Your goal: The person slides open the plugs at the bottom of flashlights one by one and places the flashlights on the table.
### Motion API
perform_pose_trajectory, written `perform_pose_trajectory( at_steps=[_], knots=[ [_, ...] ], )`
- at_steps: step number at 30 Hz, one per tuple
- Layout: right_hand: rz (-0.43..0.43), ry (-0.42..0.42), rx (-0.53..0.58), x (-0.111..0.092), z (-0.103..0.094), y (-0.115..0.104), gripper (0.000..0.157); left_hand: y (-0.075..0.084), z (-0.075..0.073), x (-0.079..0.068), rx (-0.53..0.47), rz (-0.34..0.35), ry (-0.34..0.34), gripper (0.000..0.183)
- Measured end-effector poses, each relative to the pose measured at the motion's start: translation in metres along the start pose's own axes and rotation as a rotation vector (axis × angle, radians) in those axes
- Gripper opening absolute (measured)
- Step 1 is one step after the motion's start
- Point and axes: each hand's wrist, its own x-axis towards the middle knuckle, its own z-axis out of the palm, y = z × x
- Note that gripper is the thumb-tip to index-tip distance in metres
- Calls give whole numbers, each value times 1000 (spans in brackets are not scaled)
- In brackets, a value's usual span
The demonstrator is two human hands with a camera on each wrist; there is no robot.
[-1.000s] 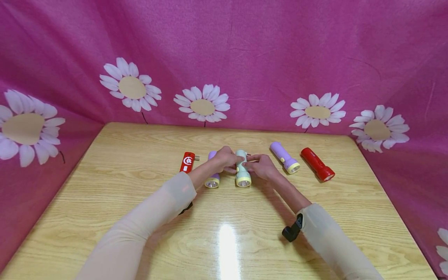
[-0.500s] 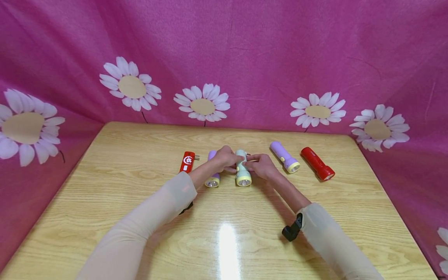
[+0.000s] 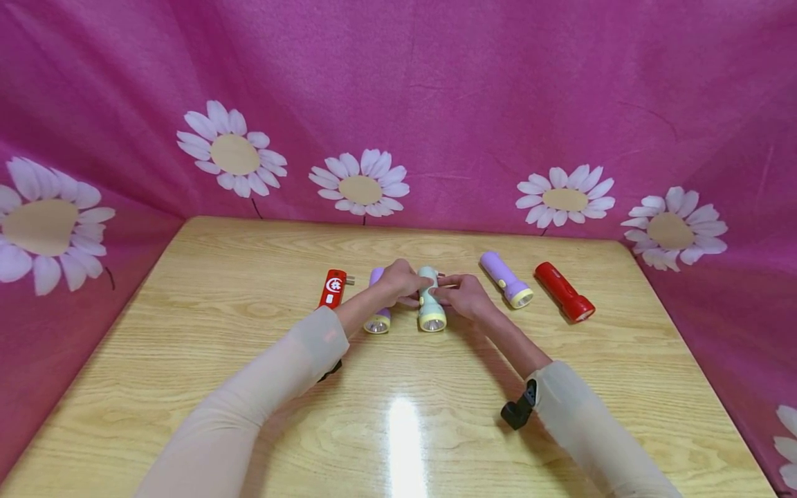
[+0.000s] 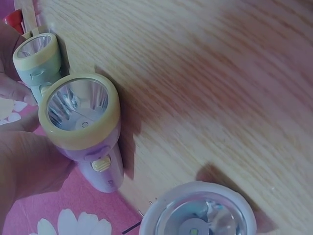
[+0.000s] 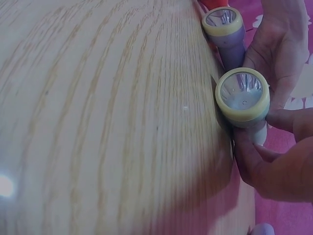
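Note:
A mint-green flashlight (image 3: 429,311) with a yellow lens ring lies on the wooden table, lens toward me. My left hand (image 3: 401,281) grips its body from the left, and my right hand (image 3: 470,297) grips it from the right. In the right wrist view, the right thumb and fingers (image 5: 252,159) close around the body just behind the lens head. A purple flashlight (image 3: 378,321) lies just left of it, partly hidden under my left hand and wrist. In the left wrist view this purple flashlight (image 4: 103,171) shows its yellow switch, beside my left hand (image 4: 29,164).
A red flashlight (image 3: 333,287) with plug prongs sticking out lies farther left, partly behind my left forearm. To the right lie another purple flashlight (image 3: 506,280) and a second red flashlight (image 3: 565,292). A pink daisy-print cloth (image 3: 461,111) walls the table's back and sides.

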Motion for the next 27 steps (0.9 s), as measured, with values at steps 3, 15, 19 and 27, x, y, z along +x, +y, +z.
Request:
perform_pose_trajectory(
  at_steps=[3,15,19,27],
  knots=[
    [-16,1,-26,0,0,0,39,0,0,2,27,-13,9,20],
    [-19,9,-61,2,1,1,39,1,-1,1,49,4,17,19],
    [-6,2,-43,1,0,0,40,2,-1,-2,53,8,20,20],
    [12,-11,-11,0,0,-1,40,4,1,-3,39,-9,14,21]
  ],
)
